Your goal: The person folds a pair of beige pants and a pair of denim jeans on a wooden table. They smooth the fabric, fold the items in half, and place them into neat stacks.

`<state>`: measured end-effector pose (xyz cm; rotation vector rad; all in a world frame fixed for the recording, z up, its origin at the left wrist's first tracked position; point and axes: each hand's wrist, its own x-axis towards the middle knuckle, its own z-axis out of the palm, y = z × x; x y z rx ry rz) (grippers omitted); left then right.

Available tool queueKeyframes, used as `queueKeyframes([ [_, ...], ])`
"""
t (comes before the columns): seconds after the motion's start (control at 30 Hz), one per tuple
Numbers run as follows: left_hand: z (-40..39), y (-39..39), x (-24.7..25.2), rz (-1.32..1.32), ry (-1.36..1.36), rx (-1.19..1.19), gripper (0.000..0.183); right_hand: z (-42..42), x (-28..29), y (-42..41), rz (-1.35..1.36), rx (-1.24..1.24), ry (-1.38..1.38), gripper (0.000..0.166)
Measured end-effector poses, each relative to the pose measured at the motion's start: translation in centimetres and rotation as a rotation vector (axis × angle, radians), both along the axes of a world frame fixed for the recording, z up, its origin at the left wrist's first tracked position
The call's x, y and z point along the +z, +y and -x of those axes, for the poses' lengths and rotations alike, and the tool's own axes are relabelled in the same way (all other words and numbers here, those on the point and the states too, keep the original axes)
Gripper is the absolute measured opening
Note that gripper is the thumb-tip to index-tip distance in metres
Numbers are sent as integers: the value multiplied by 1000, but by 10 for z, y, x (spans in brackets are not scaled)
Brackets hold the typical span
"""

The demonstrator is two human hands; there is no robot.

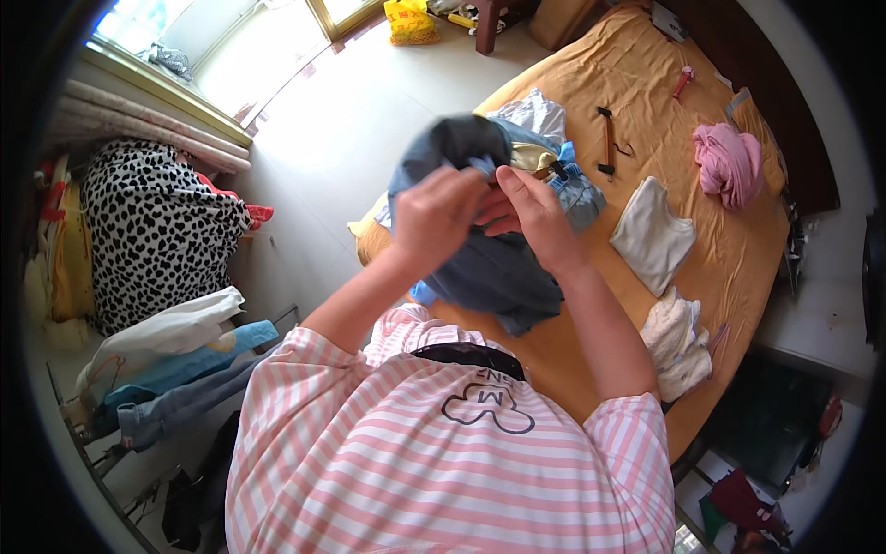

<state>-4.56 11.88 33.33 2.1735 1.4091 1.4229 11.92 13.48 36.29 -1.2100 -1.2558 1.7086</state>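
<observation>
My left hand [443, 215] is blurred, its fingers curled on a dark blue-grey garment [498, 270]. A light blue bit of cloth [482, 165] shows at its fingertips. My right hand [540, 215] is close beside it, thumb raised and fingers bent around the garment's edge; the exact grip is partly hidden. Cloth bulges up beyond both hands and hangs down below them over the bed. Just past my right hand lie light blue trousers [581, 201], with a black hanger clip [557, 170] and a pale yellow cloth [531, 156] next to them.
On the orange bed sheet [644, 118] lie a wooden clip hanger [607, 142], a folded white garment [654, 235], a pink bundle [728, 165], a cream fleecy cloth [675, 343] and white cloth [533, 114]. At left are a spotted cover [163, 235] and a rack with hanging jeans [187, 395].
</observation>
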Motion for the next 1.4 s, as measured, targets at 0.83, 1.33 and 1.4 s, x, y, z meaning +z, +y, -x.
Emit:
queueKeyframes([
  [0.83,48,45,-61,1059,-1334,91,11,-37,-59,-5,-845,-152,-872,31],
  [1.33,11,31,-55,771,-672,304,37,-26,-88,31,-1280,300,-1213,17],
  [1.4,2,26,-63,703,-495,300,72,-20,-73,25,-1202,234,-1049,17],
])
